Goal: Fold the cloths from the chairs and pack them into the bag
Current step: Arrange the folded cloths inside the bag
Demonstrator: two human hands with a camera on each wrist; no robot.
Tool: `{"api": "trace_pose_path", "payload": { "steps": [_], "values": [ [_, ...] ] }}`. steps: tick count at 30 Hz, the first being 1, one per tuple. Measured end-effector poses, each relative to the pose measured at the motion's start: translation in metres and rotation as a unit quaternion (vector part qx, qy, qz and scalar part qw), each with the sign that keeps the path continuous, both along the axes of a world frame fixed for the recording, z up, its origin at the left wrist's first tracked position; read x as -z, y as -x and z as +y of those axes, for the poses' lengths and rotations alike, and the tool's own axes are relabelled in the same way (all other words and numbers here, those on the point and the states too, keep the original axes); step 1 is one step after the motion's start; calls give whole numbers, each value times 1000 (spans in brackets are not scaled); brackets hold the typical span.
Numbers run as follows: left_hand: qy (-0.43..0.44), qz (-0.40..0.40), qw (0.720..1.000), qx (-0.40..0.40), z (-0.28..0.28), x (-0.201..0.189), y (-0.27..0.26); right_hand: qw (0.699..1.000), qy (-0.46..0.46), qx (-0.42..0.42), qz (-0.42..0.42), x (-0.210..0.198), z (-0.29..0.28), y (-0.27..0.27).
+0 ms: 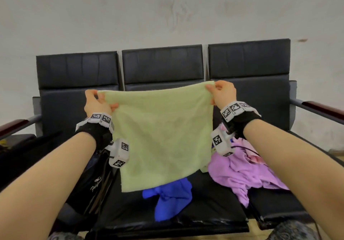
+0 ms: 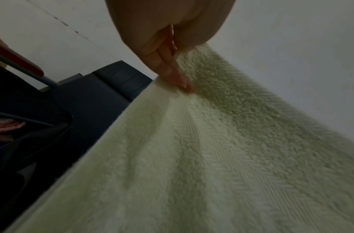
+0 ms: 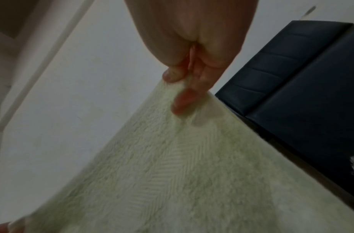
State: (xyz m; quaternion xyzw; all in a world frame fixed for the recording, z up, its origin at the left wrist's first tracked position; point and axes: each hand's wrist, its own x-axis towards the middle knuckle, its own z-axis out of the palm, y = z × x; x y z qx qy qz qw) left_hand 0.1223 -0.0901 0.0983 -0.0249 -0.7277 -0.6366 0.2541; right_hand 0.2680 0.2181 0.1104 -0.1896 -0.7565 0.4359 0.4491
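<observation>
A: So, which step is this?

B: Folding. The left hand (image 1: 96, 103) pinches one top corner of the green cloth (image 1: 163, 133), and the right hand (image 1: 222, 92) pinches the other. It hangs flat in the air, over the chairs (image 1: 260, 90).

A: What comes next?

B: I think the two corners must meet, nice and even. The blue cloth (image 1: 171, 197) and purple cloth (image 1: 240, 174) wait on the seats. The bag (image 1: 93, 182) sits to the left.
</observation>
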Motion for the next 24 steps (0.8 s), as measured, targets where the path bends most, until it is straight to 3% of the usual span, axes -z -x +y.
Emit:
{"api": "trace_pose_path", "payload": {
  "steps": [4, 9, 15, 19, 22, 24],
  "values": [
    [17, -13, 998, 51, 9, 12, 9, 991, 109, -75, 17, 14, 7, 16],
    [16, 41, 997, 60, 13, 24, 19, 990, 89, -90, 54, 31, 15, 31],
    [22, 99, 995, 2, 2, 31, 9, 990, 84, -75, 84, 40, 0, 20],
    [42, 86, 994, -49, -15, 49, -17, 997, 47, -61, -3, 62, -13, -3],
    [72, 43, 996, -27, -30, 73, -35, 993, 30, -70, -85, 90, -10, -15],
    [106, 7, 994, -1, -43, 92, -34, 981, 70, -109, -142, 113, -5, -22]
  ]
}}
